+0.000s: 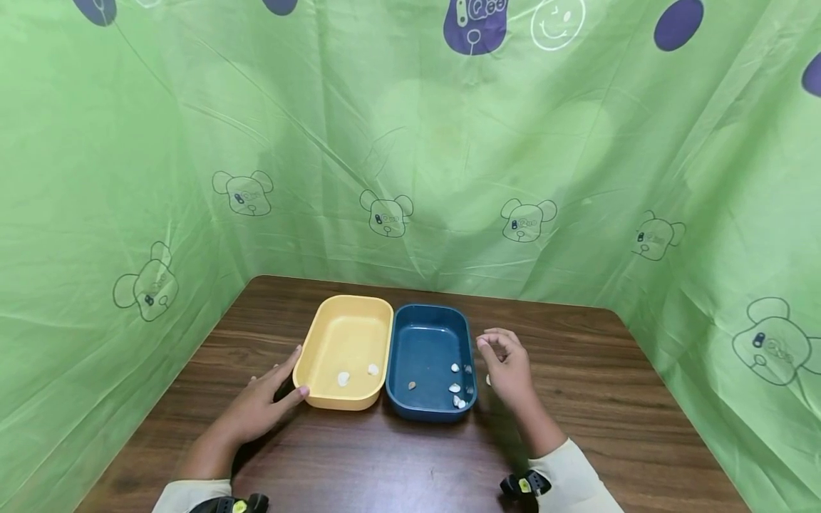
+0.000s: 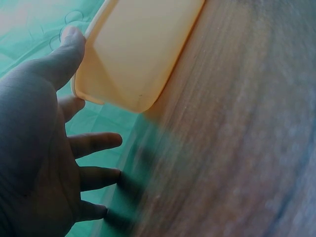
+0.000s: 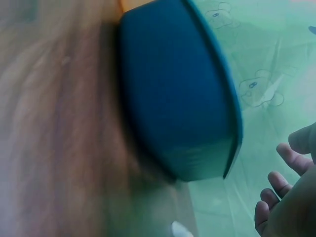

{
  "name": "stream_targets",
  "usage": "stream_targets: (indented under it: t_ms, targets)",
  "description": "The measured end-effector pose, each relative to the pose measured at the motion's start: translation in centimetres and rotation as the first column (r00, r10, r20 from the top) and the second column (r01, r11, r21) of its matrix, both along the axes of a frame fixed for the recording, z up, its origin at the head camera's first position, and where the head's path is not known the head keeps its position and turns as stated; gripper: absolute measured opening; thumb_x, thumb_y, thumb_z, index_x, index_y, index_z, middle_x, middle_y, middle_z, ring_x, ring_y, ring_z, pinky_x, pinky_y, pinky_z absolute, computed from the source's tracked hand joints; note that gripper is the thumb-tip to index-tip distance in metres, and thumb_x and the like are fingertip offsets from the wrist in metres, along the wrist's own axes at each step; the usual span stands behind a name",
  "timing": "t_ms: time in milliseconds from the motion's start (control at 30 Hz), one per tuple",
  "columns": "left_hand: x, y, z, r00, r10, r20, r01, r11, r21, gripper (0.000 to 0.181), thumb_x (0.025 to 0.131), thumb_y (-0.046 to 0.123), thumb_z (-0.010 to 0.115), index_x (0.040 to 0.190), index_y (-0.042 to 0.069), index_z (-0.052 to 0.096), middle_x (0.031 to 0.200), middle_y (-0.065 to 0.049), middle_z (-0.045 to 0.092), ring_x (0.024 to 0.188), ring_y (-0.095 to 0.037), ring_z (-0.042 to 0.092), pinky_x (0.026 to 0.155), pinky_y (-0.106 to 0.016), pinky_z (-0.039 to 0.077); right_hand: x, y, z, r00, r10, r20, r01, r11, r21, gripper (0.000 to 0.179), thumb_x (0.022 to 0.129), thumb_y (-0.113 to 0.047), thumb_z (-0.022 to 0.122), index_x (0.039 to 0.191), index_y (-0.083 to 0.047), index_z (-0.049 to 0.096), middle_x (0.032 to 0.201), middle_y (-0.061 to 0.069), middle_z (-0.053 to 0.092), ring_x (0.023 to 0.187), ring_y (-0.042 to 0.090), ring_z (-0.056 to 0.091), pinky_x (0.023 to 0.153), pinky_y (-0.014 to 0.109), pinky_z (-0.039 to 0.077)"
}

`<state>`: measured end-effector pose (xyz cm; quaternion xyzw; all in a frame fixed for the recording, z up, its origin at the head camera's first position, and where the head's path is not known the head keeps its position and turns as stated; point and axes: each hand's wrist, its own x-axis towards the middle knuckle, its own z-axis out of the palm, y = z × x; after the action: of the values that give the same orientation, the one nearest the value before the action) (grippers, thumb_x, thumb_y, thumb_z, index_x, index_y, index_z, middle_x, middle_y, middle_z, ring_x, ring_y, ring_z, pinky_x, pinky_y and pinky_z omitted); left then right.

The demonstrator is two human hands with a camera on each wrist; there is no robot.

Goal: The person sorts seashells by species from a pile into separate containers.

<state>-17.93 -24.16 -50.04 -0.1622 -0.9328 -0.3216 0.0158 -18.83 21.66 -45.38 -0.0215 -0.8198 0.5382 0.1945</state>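
A yellow tray (image 1: 346, 335) stands on the left, with two whitish shell-like pieces (image 1: 343, 379) in it. My left hand (image 1: 259, 406) touches its left side, fingers spread; in the left wrist view the thumb (image 2: 73, 47) rests at the tray's rim. Right beside it is a blue tray (image 1: 423, 356), holding several small white pieces (image 1: 455, 388) and one brownish piece (image 1: 412, 385). My right hand (image 1: 509, 367) hovers by the blue tray's right rim, thumb and forefinger close together, other fingers loosely bent. Nothing shows between the fingertips.
A white piece (image 3: 180, 229) lies on the wooden table (image 1: 596, 399) right of the blue tray, partly behind my right hand in the head view. A green printed curtain (image 1: 449, 142) surrounds the table at the back and sides.
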Motion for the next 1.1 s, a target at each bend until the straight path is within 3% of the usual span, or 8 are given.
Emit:
stream_targets:
  t_ms: [167, 533, 767, 867, 1000, 1100]
  targets:
    - [-0.1, -0.1, 0.0, 1.000, -0.005, -0.003, 0.005, 1.000, -0.003, 0.079, 0.111, 0.049, 0.061, 0.176, 0.027, 0.022, 0.174, -0.019, 0.041, 0.153, -0.064, 0.039, 0.114, -0.095, 0.019, 0.4, 0.9, -1.1, 1.000, -0.014, 0.019, 0.013, 1.000, 0.021, 0.013, 0.107, -0.005, 0.069, 0.105, 0.002, 0.079, 0.134, 0.022, 0.068, 0.118, 0.016, 0.061, 0.088, 0.026, 0.049]
    - [-0.1, 0.0, 0.1, 1.000, -0.007, -0.001, 0.007, 1.000, 0.001, 0.079, 0.111, 0.049, 0.061, 0.176, 0.027, 0.023, 0.174, -0.018, 0.040, 0.152, -0.065, 0.039, 0.114, -0.095, 0.018, 0.8, 3.3, -3.1, 0.999, -0.029, 0.019, 0.028, 0.999, 0.016, 0.010, 0.102, -0.004, 0.075, 0.107, 0.005, 0.077, 0.135, 0.021, 0.068, 0.124, 0.018, 0.060, 0.089, 0.017, 0.053]
    - [0.0, -0.1, 0.1, 1.000, -0.006, -0.001, 0.006, 1.000, 0.003, 0.079, 0.111, 0.049, 0.061, 0.176, 0.025, 0.024, 0.174, -0.019, 0.041, 0.152, -0.065, 0.039, 0.114, -0.095, 0.018, 0.5, 4.6, -4.4, 0.997, -0.054, 0.052, 0.052, 0.998, 0.039, 0.016, 0.100, -0.003, 0.078, 0.112, 0.007, 0.076, 0.145, 0.024, 0.065, 0.139, 0.035, 0.060, 0.113, 0.041, 0.049]
    - [0.0, -0.1, 0.1, 1.000, -0.006, -0.001, 0.006, 1.000, 0.004, 0.079, 0.111, 0.049, 0.061, 0.176, 0.027, 0.023, 0.174, -0.018, 0.041, 0.152, -0.065, 0.039, 0.114, -0.095, 0.018, 0.5, 5.2, -4.9, 0.998, -0.040, 0.053, 0.038, 0.998, 0.041, 0.020, 0.099, -0.002, 0.078, 0.114, 0.010, 0.074, 0.147, 0.028, 0.063, 0.144, 0.041, 0.058, 0.115, 0.033, 0.048]
    - [0.0, -0.1, 0.0, 1.000, -0.007, -0.001, 0.007, 1.000, 0.006, 0.079, 0.111, 0.049, 0.061, 0.176, 0.027, 0.022, 0.174, -0.018, 0.041, 0.152, -0.065, 0.039, 0.114, -0.095, 0.017, 0.5, 5.8, -5.6, 0.997, -0.004, 0.081, 0.002, 0.999, 0.034, 0.026, 0.100, -0.004, 0.078, 0.118, 0.013, 0.072, 0.149, 0.031, 0.059, 0.147, 0.044, 0.054, 0.112, 0.014, 0.044]
    - [0.0, -0.1, 0.0, 1.000, -0.006, 0.000, 0.006, 1.000, 0.006, 0.079, 0.111, 0.049, 0.061, 0.176, 0.027, 0.022, 0.174, -0.018, 0.041, 0.152, -0.065, 0.039, 0.114, -0.095, 0.018, 0.3, 6.1, -6.0, 0.994, 0.011, 0.107, -0.015, 0.999, 0.038, 0.030, 0.100, -0.006, 0.080, 0.121, 0.013, 0.071, 0.147, 0.030, 0.059, 0.144, 0.042, 0.055, 0.110, 0.011, 0.043]
